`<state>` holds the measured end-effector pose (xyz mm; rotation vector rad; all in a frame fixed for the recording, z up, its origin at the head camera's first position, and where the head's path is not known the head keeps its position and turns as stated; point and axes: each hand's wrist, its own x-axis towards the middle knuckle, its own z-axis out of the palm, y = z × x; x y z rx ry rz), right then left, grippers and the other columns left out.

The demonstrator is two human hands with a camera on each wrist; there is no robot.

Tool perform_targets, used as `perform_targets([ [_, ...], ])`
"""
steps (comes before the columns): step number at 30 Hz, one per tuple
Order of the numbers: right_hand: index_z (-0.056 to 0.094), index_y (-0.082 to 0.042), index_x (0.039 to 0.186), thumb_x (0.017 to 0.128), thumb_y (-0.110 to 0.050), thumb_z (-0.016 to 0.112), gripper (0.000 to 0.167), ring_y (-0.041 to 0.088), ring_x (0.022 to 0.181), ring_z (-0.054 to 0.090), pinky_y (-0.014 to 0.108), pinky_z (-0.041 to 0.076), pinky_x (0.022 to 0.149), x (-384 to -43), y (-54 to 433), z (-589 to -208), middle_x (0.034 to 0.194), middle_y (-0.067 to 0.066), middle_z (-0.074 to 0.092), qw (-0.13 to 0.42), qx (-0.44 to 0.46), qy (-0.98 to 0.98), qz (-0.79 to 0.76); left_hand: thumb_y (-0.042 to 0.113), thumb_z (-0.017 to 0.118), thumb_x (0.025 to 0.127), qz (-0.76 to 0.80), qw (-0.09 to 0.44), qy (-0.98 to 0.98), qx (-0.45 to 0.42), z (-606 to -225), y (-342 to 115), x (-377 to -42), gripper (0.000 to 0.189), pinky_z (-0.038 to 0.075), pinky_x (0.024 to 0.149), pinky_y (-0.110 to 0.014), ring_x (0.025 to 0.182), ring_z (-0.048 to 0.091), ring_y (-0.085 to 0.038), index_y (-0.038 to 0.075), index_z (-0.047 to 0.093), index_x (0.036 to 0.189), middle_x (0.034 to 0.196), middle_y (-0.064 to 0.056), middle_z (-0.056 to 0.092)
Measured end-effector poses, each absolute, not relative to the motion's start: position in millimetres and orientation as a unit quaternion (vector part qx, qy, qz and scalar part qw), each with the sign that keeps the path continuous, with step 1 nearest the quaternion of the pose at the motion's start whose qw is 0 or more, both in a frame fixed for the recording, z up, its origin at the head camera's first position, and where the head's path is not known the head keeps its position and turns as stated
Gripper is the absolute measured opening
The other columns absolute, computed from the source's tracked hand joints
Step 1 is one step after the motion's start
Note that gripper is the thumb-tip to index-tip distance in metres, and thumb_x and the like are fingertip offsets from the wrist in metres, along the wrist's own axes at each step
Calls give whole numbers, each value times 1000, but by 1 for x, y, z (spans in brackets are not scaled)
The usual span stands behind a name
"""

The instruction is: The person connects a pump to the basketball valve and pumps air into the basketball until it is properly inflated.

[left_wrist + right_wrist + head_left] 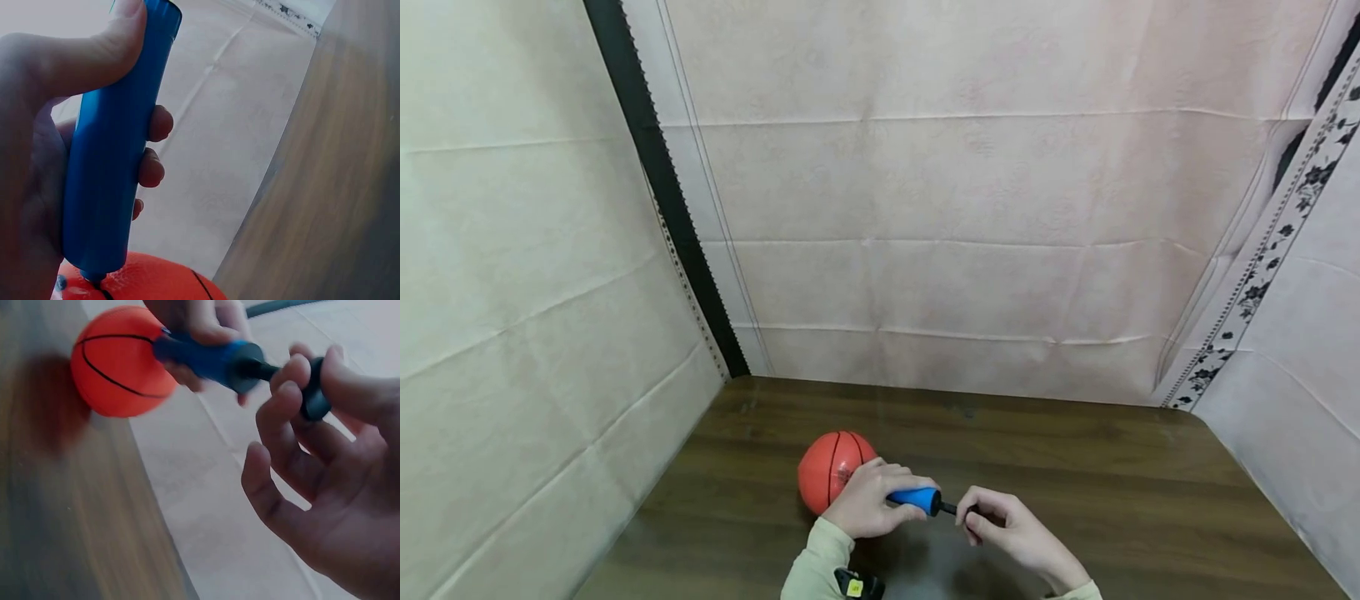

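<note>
A small blue hand pump (916,499) lies in my left hand (874,500), which grips its barrel with fingers and thumb curled round it. In the left wrist view the nozzle end of the pump (106,181) meets the red-orange ball (162,278) with black lines. My right hand (1011,533) pinches the black pump handle (317,389) between thumb and fingers. A short length of black rod (267,371) shows between barrel and handle. The ball (833,468) sits on the table left of both hands, partly hidden by the left hand.
The brown wood-grain table (1075,450) spreads under the hands. Pale creased cloth (940,208) hangs behind it, with more cloth at both sides. A black strip (670,192) runs down the left corner and a floral border (1262,275) down the right.
</note>
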<state>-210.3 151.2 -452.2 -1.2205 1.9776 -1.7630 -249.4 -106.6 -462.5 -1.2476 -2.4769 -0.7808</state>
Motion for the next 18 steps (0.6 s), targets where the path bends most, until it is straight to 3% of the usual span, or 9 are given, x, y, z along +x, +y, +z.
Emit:
perform_targets([
  [5,52,5,102,102,1,38,15,8,67,52,32,45,59,-211,141,-456,74,23,47,105,-416,673,-603,42,63,92,-272,129,-840,-451,-465,-99,-249,30,40,79,-14,82,58,1,31,66,119,94,11,70],
  [12,51,7,101,102,0,39,15,27,64,48,29,46,58,-212,142,-458,73,22,48,99,-412,683,-595,39,65,91,-290,129,-831,-457,-466,-95,-250,28,40,75,-11,77,58,2,30,67,118,92,10,71],
  [18,52,7,101,103,-4,40,16,29,64,48,29,45,59,-211,145,-455,72,23,48,116,-402,691,-590,37,64,93,-311,117,-816,-472,-469,-94,-251,26,42,73,-10,75,58,4,28,67,117,96,9,73],
])
